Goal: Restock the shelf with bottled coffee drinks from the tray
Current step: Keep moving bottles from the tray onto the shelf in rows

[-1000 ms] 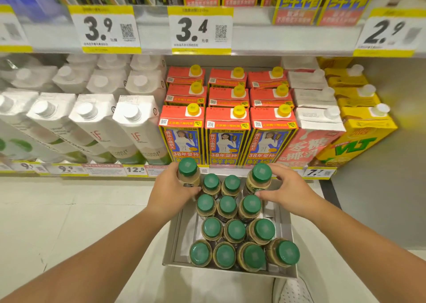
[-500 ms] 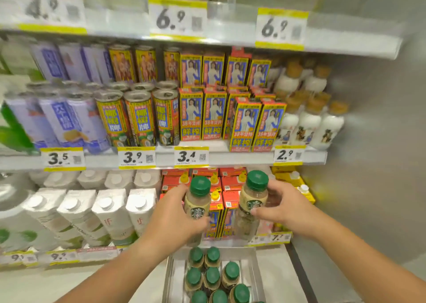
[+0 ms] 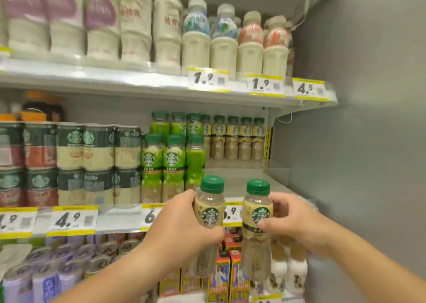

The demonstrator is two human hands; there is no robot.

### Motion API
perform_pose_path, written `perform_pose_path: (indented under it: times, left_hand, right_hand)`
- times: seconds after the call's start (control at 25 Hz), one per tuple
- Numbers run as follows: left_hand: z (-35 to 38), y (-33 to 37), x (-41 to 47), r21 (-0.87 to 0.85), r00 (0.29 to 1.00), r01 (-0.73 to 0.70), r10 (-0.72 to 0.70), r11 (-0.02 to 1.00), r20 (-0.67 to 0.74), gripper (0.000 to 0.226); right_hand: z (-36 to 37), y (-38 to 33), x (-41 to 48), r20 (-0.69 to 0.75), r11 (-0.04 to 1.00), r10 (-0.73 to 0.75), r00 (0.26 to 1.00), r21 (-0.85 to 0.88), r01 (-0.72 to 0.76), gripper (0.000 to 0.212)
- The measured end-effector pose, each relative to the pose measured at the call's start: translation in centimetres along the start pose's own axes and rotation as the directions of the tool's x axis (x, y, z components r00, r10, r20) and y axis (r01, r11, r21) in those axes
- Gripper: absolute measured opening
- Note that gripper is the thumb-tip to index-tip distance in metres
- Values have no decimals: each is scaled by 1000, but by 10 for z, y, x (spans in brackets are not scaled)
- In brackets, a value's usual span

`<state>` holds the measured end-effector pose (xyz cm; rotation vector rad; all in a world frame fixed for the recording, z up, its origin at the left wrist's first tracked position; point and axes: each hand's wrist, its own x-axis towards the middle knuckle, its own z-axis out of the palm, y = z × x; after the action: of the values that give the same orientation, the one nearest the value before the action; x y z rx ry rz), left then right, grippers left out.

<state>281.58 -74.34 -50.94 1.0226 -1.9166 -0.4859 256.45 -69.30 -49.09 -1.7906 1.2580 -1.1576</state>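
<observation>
My left hand (image 3: pixel 184 224) grips a green-capped beige coffee bottle (image 3: pixel 209 202) upright. My right hand (image 3: pixel 291 222) holds a second identical coffee bottle (image 3: pixel 257 207), also upright. Both bottles hover in front of the middle shelf's front edge (image 3: pixel 119 219), just below a bare stretch of shelf (image 3: pixel 242 180). At the back of that stretch stands a row of matching beige coffee bottles (image 3: pixel 232 139). The tray is out of view below.
Green-labelled bottles (image 3: pixel 171 162) stand directly left of the gap, with stacked cans (image 3: pixel 99 164) further left. A grey side wall (image 3: pixel 368 141) bounds the shelf on the right. The upper shelf (image 3: pixel 161 82) carries white milk-drink bottles. Cans and cartons fill the shelf below.
Both hands lifted one bottle each out of the tray and raised them past two lower shelves to the coffee shelf. The view tilted upward, and the tray dropped out of sight.
</observation>
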Motion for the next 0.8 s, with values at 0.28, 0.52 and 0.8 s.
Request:
perform_pose_path:
  times: [0.28,0.52,0.8]
  left_hand:
    - [3,71,119,-4,990,59,-59,998,-126,40]
    - [45,77,200,-84,966,194,-206,977,-159,39]
    - [66,47,257,6,937,244,-234,970,-257,47]
  right_hand:
    - [-88,-37,85,-177,998,-60,982,13,63,22]
    - [-130,-14,168,-293,999,-37,955,-6,37,17]
    - [-144,12,233,-310,999,-50,949,-33,42,17]
